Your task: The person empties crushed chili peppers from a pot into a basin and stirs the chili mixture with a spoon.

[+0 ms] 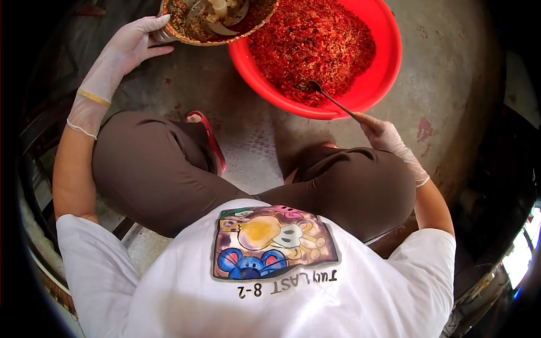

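Note:
My left hand (131,46), in a thin translucent glove, is closed on the side of a food processor bowl (194,41); the thumb lies at its rim. The bowl is tilted, and its curved metal blade (222,29) and pale central hub show among chopped bits and seeds. My gloved right hand (383,135) is shut on the end of a metal spoon (336,103). The spoon's tip rests in a heap of chopped red chili (315,48) with pale seeds, inside a red plastic basin (389,70). The bowl overlaps the basin's left rim.
The basin stands on a grey concrete floor (451,62) with red stains and scattered bits. My knees, in brown trousers (163,163), are on either side, with a red sandal (214,143) between them. Dark furniture (39,141) stands at the left edge.

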{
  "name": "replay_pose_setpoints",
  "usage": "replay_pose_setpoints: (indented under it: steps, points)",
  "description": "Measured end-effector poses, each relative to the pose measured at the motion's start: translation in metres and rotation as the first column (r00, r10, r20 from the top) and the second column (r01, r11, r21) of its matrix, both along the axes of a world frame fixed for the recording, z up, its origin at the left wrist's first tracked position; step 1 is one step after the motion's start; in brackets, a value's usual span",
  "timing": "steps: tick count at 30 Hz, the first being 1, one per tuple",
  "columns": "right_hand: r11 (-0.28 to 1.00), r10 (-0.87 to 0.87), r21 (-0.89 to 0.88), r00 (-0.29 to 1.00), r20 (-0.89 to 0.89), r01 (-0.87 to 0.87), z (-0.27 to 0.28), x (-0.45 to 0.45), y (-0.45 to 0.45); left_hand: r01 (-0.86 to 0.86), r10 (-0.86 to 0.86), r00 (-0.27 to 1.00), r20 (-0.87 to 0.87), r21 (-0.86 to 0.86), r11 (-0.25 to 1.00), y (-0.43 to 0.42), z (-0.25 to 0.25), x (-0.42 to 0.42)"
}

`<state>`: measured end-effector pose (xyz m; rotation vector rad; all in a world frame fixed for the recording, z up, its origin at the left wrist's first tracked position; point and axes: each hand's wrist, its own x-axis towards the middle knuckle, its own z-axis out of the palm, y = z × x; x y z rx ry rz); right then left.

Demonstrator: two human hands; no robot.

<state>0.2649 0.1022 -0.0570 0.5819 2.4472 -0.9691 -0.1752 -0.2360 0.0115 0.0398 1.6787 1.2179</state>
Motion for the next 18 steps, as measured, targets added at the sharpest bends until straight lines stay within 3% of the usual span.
replay_pose_setpoints:
  steps: [3,10,13,16,18]
  points:
    - [0.992,-0.033,-0.120,0.998,-0.047,0.027,0.008,-0.009,0.007,0.005,-0.005,1.000,0.000,-0.020,1.000,0.000,-0.004,-0.004]
    - [0.992,0.107,0.074,0.990,-0.096,-0.100,0.013,-0.014,0.011,-0.001,0.001,1.000,-0.009,-0.016,1.000,0.002,0.000,0.002]
    - [0.991,0.115,0.069,0.993,0.038,-0.117,0.023,-0.013,0.022,-0.016,0.015,1.000,-0.005,-0.022,1.000,0.002,0.000,0.003]
    - [0.996,0.066,-0.061,0.995,-0.078,-0.071,0.013,0.000,0.029,-0.015,0.014,1.000,-0.005,-0.022,1.000,0.000,-0.004,-0.001]
    - [0.981,-0.013,-0.193,1.000,-0.004,0.012,0.007,0.006,0.034,-0.017,0.016,1.000,-0.015,-0.020,1.000,0.001,-0.001,0.002]
